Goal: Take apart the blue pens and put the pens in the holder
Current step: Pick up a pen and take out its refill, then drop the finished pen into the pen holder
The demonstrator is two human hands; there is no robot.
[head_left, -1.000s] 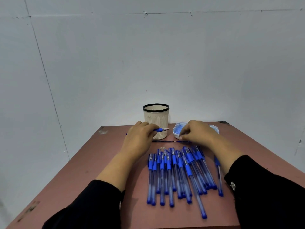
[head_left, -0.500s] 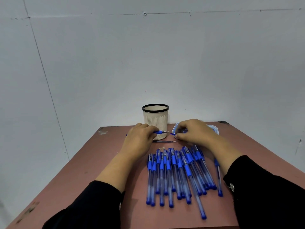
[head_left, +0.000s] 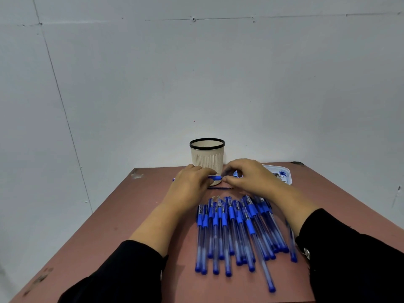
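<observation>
While both hands meet just in front of the holder, one blue pen (head_left: 214, 177) lies level between them, held off the table. Left hand (head_left: 189, 187) is closed around the pen's body; the far end of the pen pokes out past the hand's left side. Only the blue grip section shows in the gap between the hands. Right hand (head_left: 246, 177) has thumb and forefinger pinched at the pen's tip end, the other fingers curled loosely above, forming an arch. Whether the tip piece has come free of the barrel cannot be told.

Holder (head_left: 207, 158): cream, ribbed cup with a black rim, upright at the far edge of the table, directly behind the held pen. Nothing sticks up above its rim.

On the table just nearer than the hands, a thin dark refill (head_left: 220, 188) lies crosswise, apart from the pile.

Pile of blue pens (head_left: 238, 228): many, clear barrels with blue grips and blue end caps, laid roughly parallel, running toward the camera, some overlapping and fanned to the right. One pen (head_left: 291, 243) lies alone at the pile's right edge, partly under the right sleeve.

White tray (head_left: 284, 173) to the right of the holder, behind the right hand, with small blue and dark parts inside; too blurred to name.

Reddish-brown table (head_left: 122, 215), scuffed at the far left corner and near left edge. Black sleeves on both arms. Pale grey panelled wall (head_left: 196, 73) behind.
</observation>
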